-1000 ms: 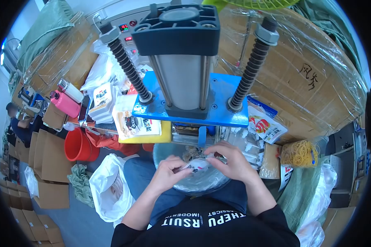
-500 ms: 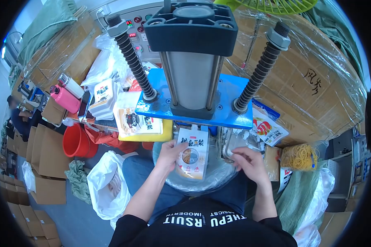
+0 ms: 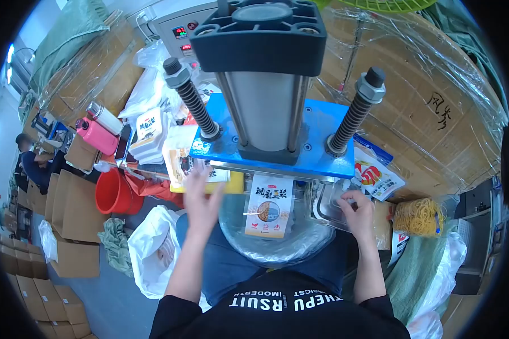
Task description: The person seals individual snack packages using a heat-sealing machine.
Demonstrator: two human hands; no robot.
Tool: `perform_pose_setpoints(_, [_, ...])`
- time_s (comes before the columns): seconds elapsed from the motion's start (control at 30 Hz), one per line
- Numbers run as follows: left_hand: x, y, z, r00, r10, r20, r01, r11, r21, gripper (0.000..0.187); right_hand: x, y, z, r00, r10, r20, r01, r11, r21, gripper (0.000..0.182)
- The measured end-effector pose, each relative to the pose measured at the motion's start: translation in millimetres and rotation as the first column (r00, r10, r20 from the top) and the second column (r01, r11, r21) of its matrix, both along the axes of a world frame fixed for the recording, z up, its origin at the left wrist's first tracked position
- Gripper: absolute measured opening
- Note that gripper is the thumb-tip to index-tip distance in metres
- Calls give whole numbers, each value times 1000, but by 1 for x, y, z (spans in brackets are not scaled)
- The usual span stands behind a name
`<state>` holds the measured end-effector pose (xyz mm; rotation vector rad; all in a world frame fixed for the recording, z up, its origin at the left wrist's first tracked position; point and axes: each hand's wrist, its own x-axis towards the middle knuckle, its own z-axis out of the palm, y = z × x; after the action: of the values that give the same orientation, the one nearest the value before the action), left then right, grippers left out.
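Note:
My left hand is smeared by motion but shows fingers apart, in front of a stack of printed pouches on a yellow block. A white printed pouch with a round window lies under the front of the press, its top edge beneath the press plate. No hand touches this pouch. My right hand has thumb and forefinger pinched together beside a metal frame at the press's right; anything between them is too small to make out. Above stands the press, with its blue plate and sprung rods.
At left are a pink bottle, a red bucket, a white plastic bag and cardboard boxes. Yellow rubber bands sit at right, below a large wrapped carton. Another person sits far left.
My left hand has let go of the pouch and moved up and left. The press rods have dropped through the blue plate. My right hand stays near the metal frame, its fingers now pinched.

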<state>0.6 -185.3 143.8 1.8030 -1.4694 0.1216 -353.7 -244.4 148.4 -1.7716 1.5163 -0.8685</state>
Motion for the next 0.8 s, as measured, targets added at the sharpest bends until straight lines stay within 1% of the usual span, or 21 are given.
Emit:
perform_pose_setpoints(0.03, [10, 3, 2, 997, -10, 76, 8, 1000, 23, 48, -3, 0, -5, 1000, -5, 0, 5, 1000, 1, 11])
perform_pose_setpoints(0.07, [18, 7, 4, 988, -17, 153, 11, 999, 44, 51, -7, 0, -13, 993, 12, 119, -10, 1000, -17, 10])
perform_pose_setpoints(0.1, [25, 17, -8, 961, -89, 261, 57, 990, 130, 50, -8, 0, -19, 971, 37, 236, -30, 999, -36, 9])
perform_pose_setpoints(0.13, [30, 29, -25, 919, -166, 358, 89, 971, 221, 49, -7, 0, -21, 970, 46, 237, -38, 999, -36, 9])
perform_pose_setpoints(0.17, [33, 33, -29, 944, -161, 290, 127, 983, 131, 46, -6, 0, -22, 939, -13, 343, -12, 997, 71, 11])
perform_pose_setpoints(0.2, [39, 31, -33, 957, -161, 242, 134, 983, 124, 44, -6, 4, -24, 895, -95, 437, 11, 982, 190, 13])
perform_pose_setpoints(0.23, [42, 30, -33, 969, -160, 188, 138, 983, 123, 41, -4, 9, -23, 895, -107, 432, 19, 979, 204, 13])
perform_pose_setpoints(0.27, [43, 23, -27, 962, -160, 222, 137, 984, 114, 30, 1, 6, -18, 846, -130, 517, -2, 969, 245, 15])
perform_pose_setpoints(0.3, [45, 19, -26, 963, -156, 220, 134, 985, 111, 30, 6, 5, -13, 788, -149, 598, -30, 960, 279, 16])
perform_pose_setpoints(0.33, [45, 12, -22, 981, -127, 144, 118, 990, 72, 24, 11, 6, -10, 789, -141, 597, -33, 962, 271, 16])
perform_pose_setpoints(0.37, [45, 6, -16, 993, -103, 65, 101, 994, 35, 19, 16, 7, -7, 745, -141, 652, -68, 956, 285, 17])
perform_pose_setpoints(0.4, [41, 4, -11, 986, -46, 162, 64, 993, -103, 12, 18, 9, -4, 697, -145, 702, -103, 949, 298, 17])
perform_pose_setpoints(0.43, [41, 3, -15, 986, -50, 159, 68, 992, -109, 12, 19, 10, -3, 698, -145, 701, -97, 951, 293, 17])
perform_pose_setpoints(0.5, [44, 5, -28, 991, -49, 123, 64, 991, -118, 11, 18, 18, -7, 671, -140, 728, -162, 930, 328, 16])
perform_pose_setpoints(0.53, [36, 3, -26, 978, -60, 198, 77, 994, -81, 10, 18, 20, -7, 659, -132, 740, -204, 916, 345, 16])
perform_pose_setpoints(0.57, [35, 2, -23, 979, -51, 195, 69, 994, -85, 10, 20, 19, -3, 663, -124, 739, -211, 916, 343, 16])
perform_pose_setpoints(0.63, [36, 4, -15, 998, -62, 18, 61, 997, 41, 9, 24, 22, 6, 665, -84, 742, -255, 909, 331, 16])
perform_pose_setpoints(0.67, [31, 9, -12, 998, -57, 19, 56, 998, 39, 9, 26, 23, 6, 665, -79, 743, -260, 908, 329, 16])
perform_pose_setpoints(0.73, [8, 21, -2, 986, -146, -81, 151, 987, 59, 12, 31, 31, 6, 724, 137, 677, -370, 904, 213, 17])
perform_pose_setpoints(0.77, [-8, 28, 5, 965, -216, -146, 230, 970, 80, 14, 35, 35, 6, 832, 216, 510, -355, 915, 191, 19])
perform_pose_setpoints(0.8, [-24, 34, 14, 935, -281, -214, 308, 946, 100, 15, 41, 34, 18, 835, 212, 507, -350, 917, 194, 19])
